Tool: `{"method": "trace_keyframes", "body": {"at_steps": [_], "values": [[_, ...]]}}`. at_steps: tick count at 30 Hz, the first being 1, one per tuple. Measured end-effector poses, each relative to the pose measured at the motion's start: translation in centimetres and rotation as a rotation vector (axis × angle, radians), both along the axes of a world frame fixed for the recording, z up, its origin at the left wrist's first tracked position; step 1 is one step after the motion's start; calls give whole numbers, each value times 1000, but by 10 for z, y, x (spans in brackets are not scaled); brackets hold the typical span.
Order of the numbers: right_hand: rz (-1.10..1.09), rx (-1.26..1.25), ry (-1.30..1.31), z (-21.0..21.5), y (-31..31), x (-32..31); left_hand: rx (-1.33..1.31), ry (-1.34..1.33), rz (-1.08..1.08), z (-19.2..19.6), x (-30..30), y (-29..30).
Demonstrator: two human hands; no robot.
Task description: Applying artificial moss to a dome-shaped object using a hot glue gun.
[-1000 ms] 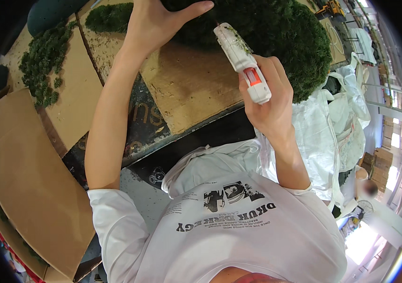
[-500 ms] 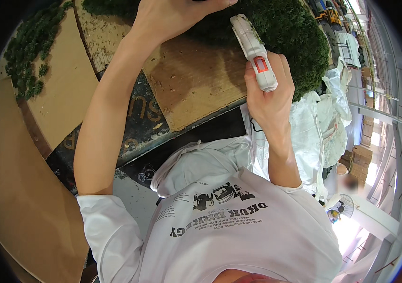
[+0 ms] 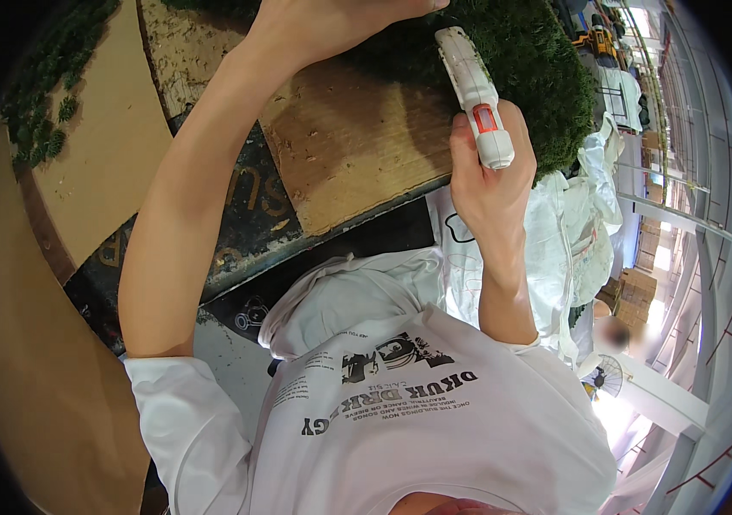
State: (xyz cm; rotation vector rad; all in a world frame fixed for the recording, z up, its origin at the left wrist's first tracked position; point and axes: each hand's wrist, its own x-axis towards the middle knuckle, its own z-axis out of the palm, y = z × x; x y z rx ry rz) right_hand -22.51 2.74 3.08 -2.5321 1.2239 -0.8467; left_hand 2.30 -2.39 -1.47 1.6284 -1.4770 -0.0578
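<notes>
My right hand point(image 3: 503, 184) is wrapped around a white gun-shaped tool with a red-rimmed window, which looks like a glue gun point(image 3: 471, 86). Its long front points away from me, and small green bits cling to it. Beyond it spreads a dark green mat of artificial greenery point(image 3: 546, 81). My left hand point(image 3: 340, 24) reaches over the near side of that greenery at the top edge. Most of its fingers are cut off by the frame, so what they hold, if anything, is hidden.
A brown board point(image 3: 357, 146) lies on the dark worktable point(image 3: 246, 202) before me. Farther left is another board point(image 3: 108, 163) with green sprigs. White sacks point(image 3: 546, 232) stand at the right. A yellow-black drill point(image 3: 602, 43) lies at the far right, and a fan point(image 3: 608, 376) stands behind.
The view has shifted slightly. My right hand and the glue gun appear a little farther right, and my left hand sits slightly higher against the frame's edge. The right hand's grip is unchanged.
</notes>
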Motion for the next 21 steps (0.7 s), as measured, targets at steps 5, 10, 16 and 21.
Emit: {"method": "trace_keyframes", "body": {"at_steps": [5,10,16,21], "values": [[6,-15,-17,0,-1,1,-216,-172,158,1,-1,0],[-17,9,5,2,-3,2,64,-32,14,5,1,4],[-59,86,3,6,1,5,-13,5,75,7,-8,11],[-80,99,14,8,3,8,107,31,45,11,-6,11]]}}
